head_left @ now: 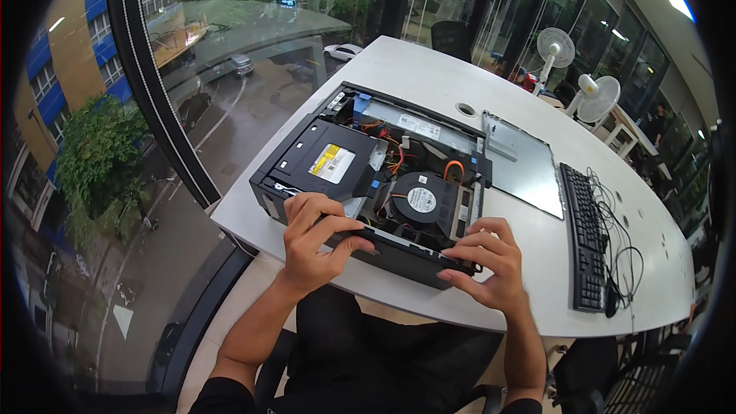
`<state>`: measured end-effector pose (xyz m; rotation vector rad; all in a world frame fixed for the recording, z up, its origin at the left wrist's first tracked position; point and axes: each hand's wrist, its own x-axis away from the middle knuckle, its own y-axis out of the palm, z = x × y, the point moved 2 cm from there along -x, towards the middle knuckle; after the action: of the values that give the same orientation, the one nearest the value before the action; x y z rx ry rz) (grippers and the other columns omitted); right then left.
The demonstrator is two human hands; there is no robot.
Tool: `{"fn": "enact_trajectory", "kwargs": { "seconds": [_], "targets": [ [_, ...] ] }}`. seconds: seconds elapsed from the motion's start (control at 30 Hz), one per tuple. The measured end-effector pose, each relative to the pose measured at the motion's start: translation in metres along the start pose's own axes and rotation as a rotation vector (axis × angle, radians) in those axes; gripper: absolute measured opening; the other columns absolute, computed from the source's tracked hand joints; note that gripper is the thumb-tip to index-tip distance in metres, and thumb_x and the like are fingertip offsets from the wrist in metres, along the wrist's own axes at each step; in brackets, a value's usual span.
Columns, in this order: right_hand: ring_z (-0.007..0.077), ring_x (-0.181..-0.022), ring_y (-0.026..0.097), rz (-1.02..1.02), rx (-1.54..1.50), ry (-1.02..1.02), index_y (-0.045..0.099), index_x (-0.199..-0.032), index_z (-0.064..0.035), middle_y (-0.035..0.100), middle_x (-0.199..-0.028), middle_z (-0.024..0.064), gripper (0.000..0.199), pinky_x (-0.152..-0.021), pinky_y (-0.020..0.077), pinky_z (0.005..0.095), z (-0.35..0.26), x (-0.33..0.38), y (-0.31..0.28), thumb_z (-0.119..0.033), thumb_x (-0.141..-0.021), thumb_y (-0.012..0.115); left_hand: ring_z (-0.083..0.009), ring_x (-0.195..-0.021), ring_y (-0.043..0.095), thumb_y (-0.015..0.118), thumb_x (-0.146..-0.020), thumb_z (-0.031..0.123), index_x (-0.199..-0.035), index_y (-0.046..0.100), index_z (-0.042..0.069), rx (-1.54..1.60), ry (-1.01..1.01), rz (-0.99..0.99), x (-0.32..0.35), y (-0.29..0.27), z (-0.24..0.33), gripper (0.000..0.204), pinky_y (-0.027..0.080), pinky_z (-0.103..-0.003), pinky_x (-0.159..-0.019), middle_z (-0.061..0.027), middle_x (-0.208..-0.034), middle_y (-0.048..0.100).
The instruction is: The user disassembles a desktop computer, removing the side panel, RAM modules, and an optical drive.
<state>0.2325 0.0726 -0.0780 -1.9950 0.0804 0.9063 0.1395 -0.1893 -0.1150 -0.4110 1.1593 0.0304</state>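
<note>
Where the white desk's (537,291) near edge runs, a computer (368,180) lies open

While the keyboard (584,238) lies well apart, white surface shows between them. Lidless and black, the computer bares a round fan (422,199), flat drive (318,161) and orange cable (454,162). Knuckles up, the left hand (313,244) and right hand (494,261) clamp its near rim between thumb and fingers.

1. Head-worn fisheye camera, looking forward and steeply down from near above an open black rectangular computer case (402,263).
2. Its wide view spans a white curved-edge desk (537,253).
3. Outward, straight lines bend; detail seems lost.
</note>
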Motion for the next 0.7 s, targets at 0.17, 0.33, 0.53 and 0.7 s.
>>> {"fn": "enact_trajectory", "kwargs": {
  "seconds": [0.17,0.33,0.53,0.7],
  "targets": [
    [0.0202,-0.095,0.058,-0.259,-0.21,0.003,0.078,-0.09,-0.0134,0.07,-0.088,-0.0002,0.028,-0.081,0.0453,0.0348,-0.001,-0.036,-0.019,-0.023,-0.067,0.09,-0.0198,-0.085,0.052,0.091,-0.058,0.019,-0.082,0.073,0.012,0.013,-0.006,-0.013,-0.002,0.001,-0.006,0.03,0.034,-0.035,-0.083,0.0004,-0.083,0.058],
    [0.0243,-0.084,0.06,-0.253,-0.145,-0.108,0.073,-0.09,-0.0105,0.067,-0.088,0.0043,0.027,-0.077,0.046,0.0352,-0.014,-0.101,0.011,-0.027,-0.074,0.086,-0.0195,-0.084,0.054,0.091,-0.06,0.022,-0.082,0.073,0.012,0.0,0.006,-0.088,-0.006,-0.007,0.001,0.03,0.035,-0.035,-0.082,0.0009,-0.084,0.059],
    [0.0311,-0.089,0.065,-0.341,0.054,-0.163,0.067,-0.097,-0.0049,0.063,-0.095,0.0127,0.04,-0.079,0.0518,0.0419,0.016,-0.132,0.071,-0.04,-0.081,0.078,-0.0267,-0.094,0.058,0.087,-0.069,0.034,-0.097,0.07,0.008,-0.016,0.068,-0.395,-0.042,-0.029,-0.014,0.042,0.041,-0.038,-0.089,-0.0058,-0.096,0.062],
    [0.0321,-0.088,0.066,-0.395,-0.017,-0.115,0.069,-0.099,-0.0042,0.063,-0.098,0.0147,0.039,-0.079,0.0533,0.0412,0.014,-0.134,0.067,-0.038,-0.081,0.078,-0.0341,-0.117,0.053,0.084,-0.072,0.041,-0.113,0.066,0.005,-0.226,0.016,-0.509,-0.085,-0.034,-0.052,0.058,0.037,-0.045,-0.103,-0.0148,-0.12,0.06]
  ]
}}
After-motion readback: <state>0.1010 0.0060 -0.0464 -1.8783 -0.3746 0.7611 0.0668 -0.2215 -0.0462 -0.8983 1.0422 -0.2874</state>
